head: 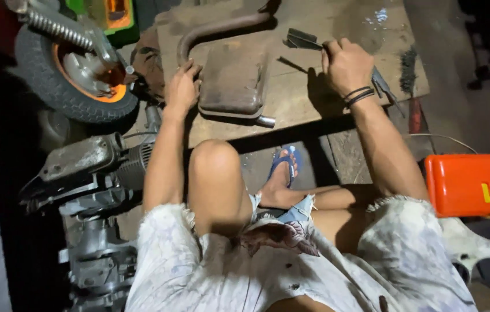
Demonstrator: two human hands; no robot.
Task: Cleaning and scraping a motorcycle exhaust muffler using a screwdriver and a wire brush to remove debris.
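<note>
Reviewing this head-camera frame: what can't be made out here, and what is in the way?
- Metal tool in the right hand: its kind is unclear; the hand covers part of it.
- Left hand on the rusty muffler: its grip is hidden behind the hand itself.
- Wheel: top cut off by the frame edge.
- Engine: lower parts lost in shadow.
- Orange toolbox: cut off by the right edge.
</note>
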